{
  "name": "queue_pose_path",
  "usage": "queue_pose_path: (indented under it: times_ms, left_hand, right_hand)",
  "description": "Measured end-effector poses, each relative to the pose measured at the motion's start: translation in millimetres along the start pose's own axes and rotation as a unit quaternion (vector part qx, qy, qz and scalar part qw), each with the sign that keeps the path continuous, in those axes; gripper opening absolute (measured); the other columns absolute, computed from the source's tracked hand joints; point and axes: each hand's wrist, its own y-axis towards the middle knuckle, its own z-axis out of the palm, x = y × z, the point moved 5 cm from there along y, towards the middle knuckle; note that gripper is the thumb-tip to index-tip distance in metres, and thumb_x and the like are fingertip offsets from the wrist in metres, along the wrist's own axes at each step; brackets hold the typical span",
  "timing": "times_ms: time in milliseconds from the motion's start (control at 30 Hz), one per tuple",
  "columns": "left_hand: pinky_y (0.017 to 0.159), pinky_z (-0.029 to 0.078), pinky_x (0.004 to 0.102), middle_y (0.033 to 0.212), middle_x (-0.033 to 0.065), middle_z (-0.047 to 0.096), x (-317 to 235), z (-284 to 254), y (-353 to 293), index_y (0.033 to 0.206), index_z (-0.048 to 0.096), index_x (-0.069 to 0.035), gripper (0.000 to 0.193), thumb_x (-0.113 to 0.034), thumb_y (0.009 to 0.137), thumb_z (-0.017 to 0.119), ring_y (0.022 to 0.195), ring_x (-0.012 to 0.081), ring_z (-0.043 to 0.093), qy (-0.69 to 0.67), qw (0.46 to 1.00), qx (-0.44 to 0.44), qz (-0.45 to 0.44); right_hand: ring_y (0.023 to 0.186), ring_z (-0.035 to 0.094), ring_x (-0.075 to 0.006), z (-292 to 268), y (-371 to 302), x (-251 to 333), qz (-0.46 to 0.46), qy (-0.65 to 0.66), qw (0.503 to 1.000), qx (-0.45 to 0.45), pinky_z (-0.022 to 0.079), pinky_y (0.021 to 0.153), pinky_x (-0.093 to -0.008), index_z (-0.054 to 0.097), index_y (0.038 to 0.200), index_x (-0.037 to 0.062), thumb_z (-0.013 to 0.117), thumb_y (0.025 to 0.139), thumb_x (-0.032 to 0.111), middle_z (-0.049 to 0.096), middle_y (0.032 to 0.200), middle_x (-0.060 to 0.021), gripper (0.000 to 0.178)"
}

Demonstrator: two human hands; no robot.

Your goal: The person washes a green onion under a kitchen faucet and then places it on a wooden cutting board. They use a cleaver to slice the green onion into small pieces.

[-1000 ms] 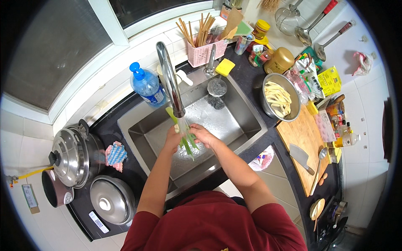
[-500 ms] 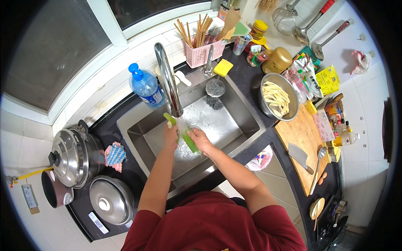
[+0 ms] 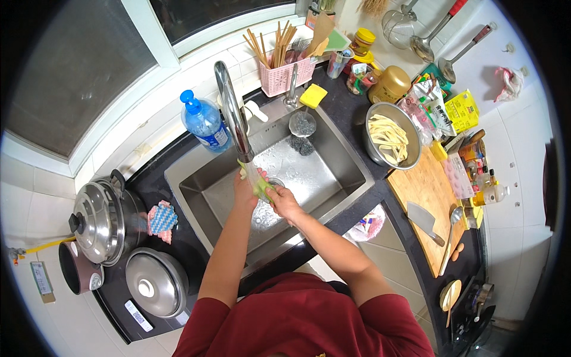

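Observation:
Under the running tap (image 3: pixel 233 110), over the sink (image 3: pixel 333 199), I hold a long pale-green vegetable stalk (image 3: pixel 259 185). Its exact kind is hard to make out. My left hand (image 3: pixel 245 191) is closed around its left part, where a small whitish bit shows by the fingers. The fingers of my right hand (image 3: pixel 284 201) are wrapped round the other end. Water streams down over the stalk and hides part of it. A steel drain (image 3: pixel 275 182) lies beyond my hands in the sink floor.
A blue pump bottle (image 3: pixel 205 122) stands left of the tap. Scouring pads (image 3: pixel 302 144) lie at the sink's far end. To the right are a bowl of pale strips (image 3: pixel 389 140) and a cutting board (image 3: pixel 416 190) with a cleaver (image 3: pixel 423 219). Lidded pots (image 3: pixel 156 282) stand left.
The stalk has shifted slightly up and in between my hands, and less of it sticks out past my right hand. My hands have drawn a little closer together.

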Motion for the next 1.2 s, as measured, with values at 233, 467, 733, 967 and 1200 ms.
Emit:
queue_pose_path:
  times_ms: [233,467,733,967,1200]
  left_hand:
    - [0.07,0.054,0.0397,0.088,0.0116,0.061,-7.5,-1.6,0.4,0.097,0.054,-0.004,0.009,-0.011,0.095,0.049,0.078,0.0247,0.062,-0.017,0.997,-0.075,0.008]
    - [0.07,0.052,0.0406,0.087,0.0089,0.06,7.4,1.8,-0.6,0.097,0.056,-0.007,0.013,-0.02,0.097,0.052,0.077,0.023,0.061,-0.082,0.992,0.024,-0.096]
    - [0.07,0.051,0.0368,0.085,0.0063,0.06,-4.7,-11.1,9.6,0.099,0.057,-0.008,0.013,-0.02,0.096,0.052,0.076,0.0212,0.06,-0.011,0.999,-0.035,-0.012]
    - [0.083,0.054,0.04,0.096,0.0138,0.065,-0.4,2.5,-6.4,0.112,0.055,-0.004,0.021,-0.015,0.094,0.053,0.092,0.0266,0.064,-0.039,0.991,0.001,-0.13]
    - [0.079,0.054,0.0421,0.094,0.0096,0.061,-23.7,-28.5,12.1,0.111,0.053,-0.006,0.03,0.001,0.084,0.061,0.086,0.0248,0.063,-0.011,0.998,-0.055,-0.001]
  right_hand:
    - [0.055,0.055,-0.0177,-13.8,5.8,-8.9,-0.149,-0.289,0.936,-0.137,0.045,0.054,-0.0346,0.056,0.082,-0.0002,0.051,0.094,0.052,0.055,0.063,-0.0085,0.054]
    - [0.039,0.034,-0.0097,-8.7,-11.8,-8.1,0.225,0.117,0.953,0.169,0.025,0.035,-0.0258,0.051,0.081,0.0067,0.042,0.091,0.067,0.044,0.059,-0.0019,0.061]
    - [0.063,0.057,-0.013,5.4,13.7,-1.9,-0.079,-0.243,0.966,0.027,0.045,0.049,-0.0279,0.055,0.105,0.0069,0.046,0.099,0.043,0.054,0.072,-0.0017,0.038]
    - [0.042,0.044,-0.0102,19.1,8.1,24.9,0.066,0.068,0.989,0.116,0.032,0.036,-0.0241,0.054,0.108,0.0021,0.044,0.1,0.043,0.054,0.065,-0.0057,0.043]
    - [0.049,0.052,-0.0131,15.7,24.6,17.0,0.019,-0.06,0.997,0.037,0.039,0.041,-0.0259,0.054,0.095,0.0023,0.051,0.098,0.037,0.056,0.068,-0.0066,0.035]
